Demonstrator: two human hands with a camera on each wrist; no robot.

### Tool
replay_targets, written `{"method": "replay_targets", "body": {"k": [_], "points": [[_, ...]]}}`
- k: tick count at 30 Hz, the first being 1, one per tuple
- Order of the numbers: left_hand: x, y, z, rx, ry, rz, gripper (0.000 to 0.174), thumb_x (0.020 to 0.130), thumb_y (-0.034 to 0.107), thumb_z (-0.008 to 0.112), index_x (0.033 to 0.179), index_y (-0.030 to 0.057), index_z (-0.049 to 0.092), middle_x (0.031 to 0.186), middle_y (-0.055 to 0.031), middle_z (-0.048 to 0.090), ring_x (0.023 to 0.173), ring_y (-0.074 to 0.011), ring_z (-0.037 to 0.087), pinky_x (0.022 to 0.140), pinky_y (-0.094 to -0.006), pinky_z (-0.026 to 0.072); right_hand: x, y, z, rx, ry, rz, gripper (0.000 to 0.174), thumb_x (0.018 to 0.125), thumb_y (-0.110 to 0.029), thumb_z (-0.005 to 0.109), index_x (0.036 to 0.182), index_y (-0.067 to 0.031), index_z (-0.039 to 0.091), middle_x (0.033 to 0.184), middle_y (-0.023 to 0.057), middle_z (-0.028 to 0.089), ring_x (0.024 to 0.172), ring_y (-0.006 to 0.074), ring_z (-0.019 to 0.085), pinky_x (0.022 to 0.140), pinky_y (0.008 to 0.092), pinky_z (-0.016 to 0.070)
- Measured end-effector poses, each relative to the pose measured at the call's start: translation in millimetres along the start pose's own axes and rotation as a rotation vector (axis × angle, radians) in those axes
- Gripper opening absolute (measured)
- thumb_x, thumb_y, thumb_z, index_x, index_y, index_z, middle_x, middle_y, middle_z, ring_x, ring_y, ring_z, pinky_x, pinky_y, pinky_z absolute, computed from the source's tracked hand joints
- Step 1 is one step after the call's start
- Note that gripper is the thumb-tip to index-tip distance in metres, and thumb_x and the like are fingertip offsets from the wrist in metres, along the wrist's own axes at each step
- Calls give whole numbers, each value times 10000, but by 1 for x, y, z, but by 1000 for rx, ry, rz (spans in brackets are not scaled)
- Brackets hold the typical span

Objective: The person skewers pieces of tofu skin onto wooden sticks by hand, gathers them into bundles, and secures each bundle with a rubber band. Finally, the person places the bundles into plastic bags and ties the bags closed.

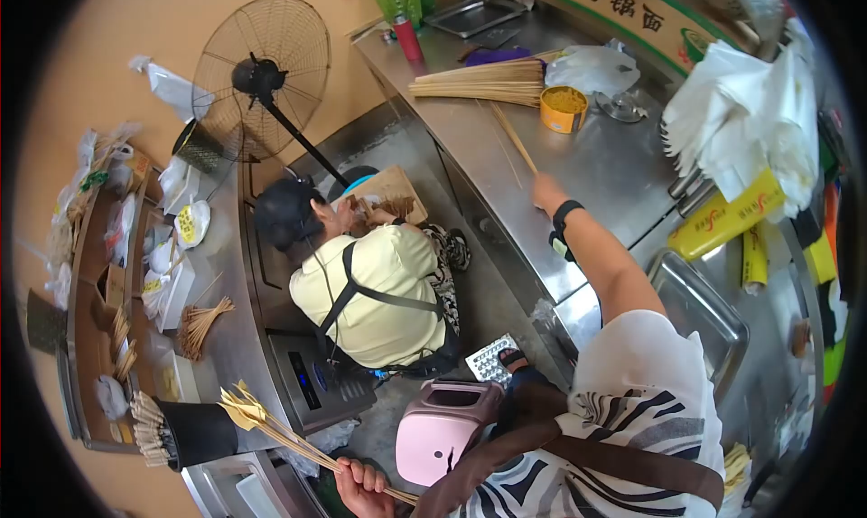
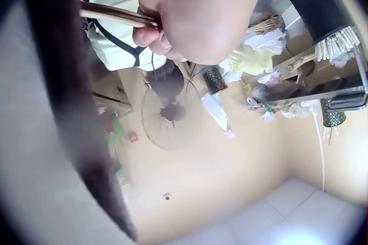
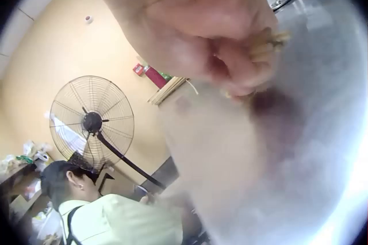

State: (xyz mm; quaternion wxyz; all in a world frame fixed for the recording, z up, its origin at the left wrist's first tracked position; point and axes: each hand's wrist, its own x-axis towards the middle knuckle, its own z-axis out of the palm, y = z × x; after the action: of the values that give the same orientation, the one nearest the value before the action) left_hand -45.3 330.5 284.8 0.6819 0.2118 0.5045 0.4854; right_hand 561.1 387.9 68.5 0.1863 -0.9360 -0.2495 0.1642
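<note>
My left hand (image 1: 363,488) grips several thin bamboo skewers (image 1: 302,441) low in the head view, their far ends carrying folded yellow sheet-like food pieces (image 1: 242,410). In the left wrist view, the curled fingers (image 2: 150,35) wrap round the sticks. Over the steel counter (image 1: 587,170), my right hand (image 1: 548,193) holds a few bare bamboo skewers (image 1: 513,137), which point toward the far side. The right wrist view shows their ends poking out of the curled fist. Beyond them lie a large bundle of skewers (image 1: 479,82) and an orange tin (image 1: 564,121) of yellow powder.
A person in a pale yellow shirt (image 1: 375,283) sits low between the counters, near a standing fan (image 1: 262,75). A pink bin (image 1: 442,432) stands on the floor. At left, a black container (image 1: 203,434) holds sticks; white plastic bags (image 1: 741,121) hang at right.
</note>
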Motion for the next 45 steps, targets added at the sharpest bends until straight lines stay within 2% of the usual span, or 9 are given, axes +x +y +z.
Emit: {"method": "replay_targets", "body": {"k": [4,7,11,17,20,22,26,29,45], "points": [[15,-2,42,104,36,-27,126,954,159,506,852,102,457,641,30,325,513,-83,263,433,-220,241,62,-11,0,-303,44,-278,251,842,-129,506,996,22,636,985,233,647,898,400,632,771,443,520],[22,-7,55,149,36,-40,126,956,168,504,861,101,457,647,28,344,517,-82,269,436,-220,245,79,-22,-5,-130,55,-46,292,827,-138,518,1066,3,608,1078,213,626,992,385,607,816,456,495],[23,-7,58,115,-39,-46,185,954,249,527,886,92,457,653,25,346,530,-85,288,444,-229,262,32,-49,-35,-196,206,11,327,805,-126,539,1111,-20,579,1166,194,579,1092,367,550,884,464,449],[38,-24,8,50,-323,-13,163,979,249,457,1008,90,478,651,30,367,469,-55,315,397,-209,300,-59,-35,-34,98,694,-352,216,822,-43,501,1023,-21,576,1069,173,608,991,339,577,820,455,454],[29,-30,0,99,-474,-74,159,979,232,455,1028,85,490,648,40,359,472,-50,318,404,-210,304,-147,-44,-42,380,593,-285,163,862,-65,498,996,-13,574,881,134,648,823,283,629,692,398,487],[20,-32,-7,137,-570,-135,162,983,236,450,1034,88,492,643,44,348,470,-47,304,409,-205,292,-215,-49,-41,1126,144,-213,168,893,-139,525,980,-6,582,752,99,639,691,213,633,614,325,497],[-8,-38,-19,193,-819,-299,163,992,228,433,1055,89,490,647,39,341,478,-57,297,438,-207,287,-387,-72,-46,1367,-598,-340,322,971,-260,457,1110,16,548,916,122,640,838,202,639,789,324,523],[-39,-47,-22,228,-998,-409,186,999,236,409,1072,86,493,674,31,349,514,-56,313,460,-203,296,-477,-89,-33,1418,-806,-439,431,977,-354,458,1215,3,501,1067,133,610,1000,208,597,867,322,482],[-158,-121,-35,386,-1521,-775,308,1009,318,340,1115,53,455,785,-56,464,613,-135,434,594,-285,419,-629,-1,-92,1488,-220,-169,273,990,-194,430,1185,-24,514,804,14,537,719,107,556,657,238,485]]}}
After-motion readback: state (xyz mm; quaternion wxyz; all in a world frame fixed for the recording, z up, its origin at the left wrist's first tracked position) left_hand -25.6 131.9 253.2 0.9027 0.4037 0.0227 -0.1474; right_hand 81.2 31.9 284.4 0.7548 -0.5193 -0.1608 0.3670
